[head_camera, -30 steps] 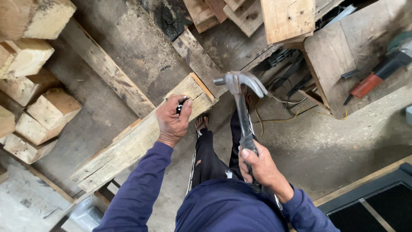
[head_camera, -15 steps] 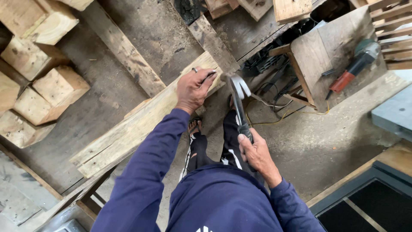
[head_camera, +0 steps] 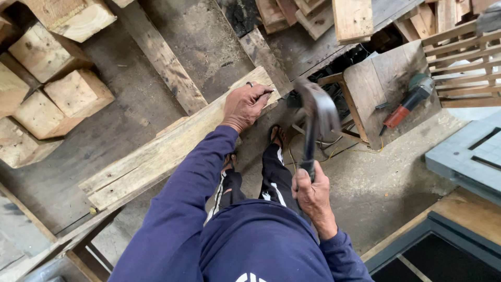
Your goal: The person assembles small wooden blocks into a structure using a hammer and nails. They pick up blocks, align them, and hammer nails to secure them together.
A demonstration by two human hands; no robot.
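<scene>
While a small nail [head_camera: 265,93] is pinched upright by the left hand [head_camera: 244,106] near the end of a long plank [head_camera: 172,146], a claw hammer [head_camera: 315,117] is gripped low on its handle by the right hand [head_camera: 312,193], head raised and blurred. Timber blocks [head_camera: 62,99] are stacked left; an angle grinder [head_camera: 409,102] lies right.

Plank [head_camera: 172,149] left of hammer [head_camera: 315,112], grinder [head_camera: 412,102] on bench [head_camera: 386,78] right

Probably a woodworking shop: timber blocks [head_camera: 78,96], stacked planks [head_camera: 313,18], an angle grinder [head_camera: 409,102], concrete floor [head_camera: 376,188].
</scene>
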